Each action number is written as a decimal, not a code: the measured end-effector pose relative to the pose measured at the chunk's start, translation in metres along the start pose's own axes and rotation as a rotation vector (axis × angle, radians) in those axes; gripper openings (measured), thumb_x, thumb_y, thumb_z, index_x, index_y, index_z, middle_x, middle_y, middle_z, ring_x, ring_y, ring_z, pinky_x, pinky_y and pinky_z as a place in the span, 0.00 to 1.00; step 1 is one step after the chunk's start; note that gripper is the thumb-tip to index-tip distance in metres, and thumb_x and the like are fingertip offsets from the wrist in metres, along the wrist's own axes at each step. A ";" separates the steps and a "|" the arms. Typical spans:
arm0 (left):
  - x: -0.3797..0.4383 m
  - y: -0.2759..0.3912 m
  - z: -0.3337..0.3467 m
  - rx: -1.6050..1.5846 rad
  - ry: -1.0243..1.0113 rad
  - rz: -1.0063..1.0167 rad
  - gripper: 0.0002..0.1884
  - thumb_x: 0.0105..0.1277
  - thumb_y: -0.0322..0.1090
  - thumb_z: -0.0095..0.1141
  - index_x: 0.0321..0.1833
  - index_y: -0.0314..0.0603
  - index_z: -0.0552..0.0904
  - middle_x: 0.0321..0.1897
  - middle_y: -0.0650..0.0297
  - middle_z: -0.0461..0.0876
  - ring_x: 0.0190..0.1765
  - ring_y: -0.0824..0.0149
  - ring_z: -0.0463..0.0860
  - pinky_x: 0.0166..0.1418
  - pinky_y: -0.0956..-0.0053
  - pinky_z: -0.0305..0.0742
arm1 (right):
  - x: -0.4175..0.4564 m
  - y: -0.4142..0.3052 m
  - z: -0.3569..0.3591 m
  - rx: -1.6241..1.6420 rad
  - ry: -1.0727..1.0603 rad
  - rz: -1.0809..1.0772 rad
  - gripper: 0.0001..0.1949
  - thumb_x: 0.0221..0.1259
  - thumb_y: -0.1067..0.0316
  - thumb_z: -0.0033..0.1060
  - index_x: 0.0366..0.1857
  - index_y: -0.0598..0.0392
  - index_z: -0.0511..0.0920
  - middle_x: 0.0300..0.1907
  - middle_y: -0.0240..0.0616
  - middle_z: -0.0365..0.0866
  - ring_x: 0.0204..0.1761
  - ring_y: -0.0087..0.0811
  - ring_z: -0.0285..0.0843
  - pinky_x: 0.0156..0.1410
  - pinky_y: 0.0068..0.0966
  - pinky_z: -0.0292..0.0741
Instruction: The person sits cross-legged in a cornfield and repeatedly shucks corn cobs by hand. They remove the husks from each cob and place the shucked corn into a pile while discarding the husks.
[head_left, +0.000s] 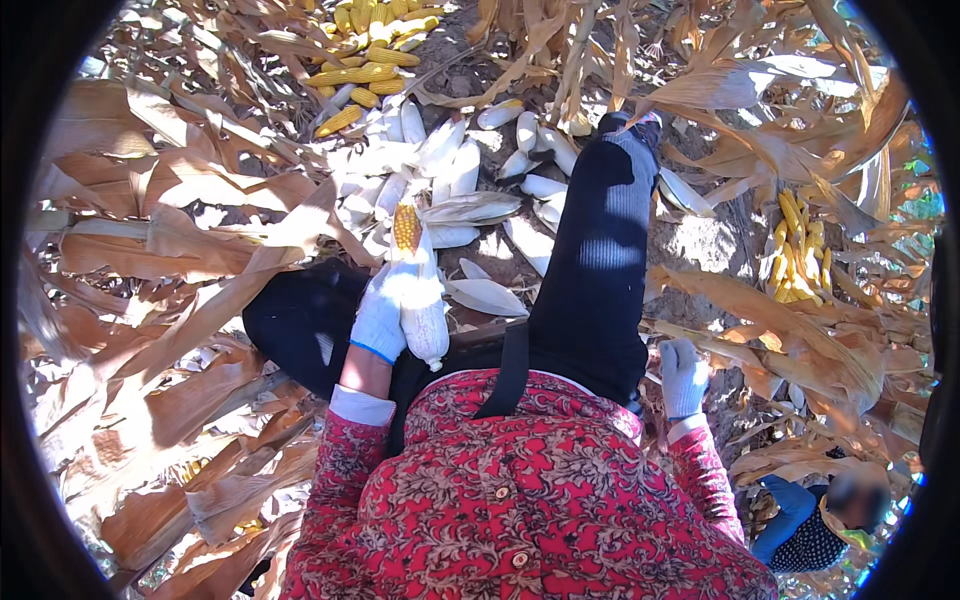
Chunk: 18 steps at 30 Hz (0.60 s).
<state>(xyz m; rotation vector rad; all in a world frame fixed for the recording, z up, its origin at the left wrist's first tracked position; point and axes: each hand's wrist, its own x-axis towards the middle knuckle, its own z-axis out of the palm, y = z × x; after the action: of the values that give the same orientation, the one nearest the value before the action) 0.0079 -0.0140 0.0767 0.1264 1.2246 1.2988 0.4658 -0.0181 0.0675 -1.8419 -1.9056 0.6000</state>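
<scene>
My left hand (381, 307), in a white knit glove with a blue cuff edge, grips an ear of corn (425, 319) above my lap. Pale husk still wraps most of this ear, while yellow kernels show at its far tip. Low beside my right hip is my gloved right hand (683, 379), apart from the ear. Its fingers look curled, and whatever may lie under them is hidden. Beyond the held ear, several ears in pale husks (457, 169) lie heaped on the soil.
A pile of husked yellow corn ears (367, 67) lies farther out; a smaller pile (799, 251) is to the right. Dry corn stalks and leaves (172, 247) crowd both sides. My right leg (596, 247) stretches forward. Another person (810, 525) is at lower right.
</scene>
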 end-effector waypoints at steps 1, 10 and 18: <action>-0.005 0.004 0.006 0.078 -0.027 0.027 0.15 0.73 0.39 0.55 0.53 0.36 0.79 0.37 0.56 0.84 0.36 0.59 0.87 0.40 0.61 0.87 | 0.011 -0.040 -0.005 -0.005 -0.067 -0.055 0.06 0.68 0.66 0.59 0.37 0.57 0.80 0.26 0.42 0.81 0.25 0.34 0.80 0.34 0.31 0.75; -0.023 0.024 0.028 0.247 -0.144 0.072 0.22 0.63 0.30 0.60 0.60 0.32 0.77 0.43 0.60 0.84 0.39 0.66 0.85 0.43 0.73 0.82 | 0.119 -0.229 0.064 0.661 -0.578 -0.285 0.22 0.64 0.60 0.69 0.57 0.59 0.75 0.43 0.39 0.83 0.43 0.26 0.83 0.48 0.25 0.79; -0.041 0.029 0.004 0.274 -0.094 0.148 0.25 0.64 0.36 0.62 0.63 0.34 0.75 0.48 0.62 0.82 0.50 0.69 0.82 0.56 0.73 0.78 | 0.133 -0.303 0.132 0.695 -0.719 -0.441 0.23 0.62 0.49 0.64 0.47 0.63 0.80 0.38 0.47 0.84 0.42 0.42 0.84 0.48 0.36 0.77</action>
<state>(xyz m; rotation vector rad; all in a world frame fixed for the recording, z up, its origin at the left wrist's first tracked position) 0.0009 -0.0331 0.1226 0.4770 1.3266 1.2306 0.1376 0.1042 0.1336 -0.7762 -2.0172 1.6502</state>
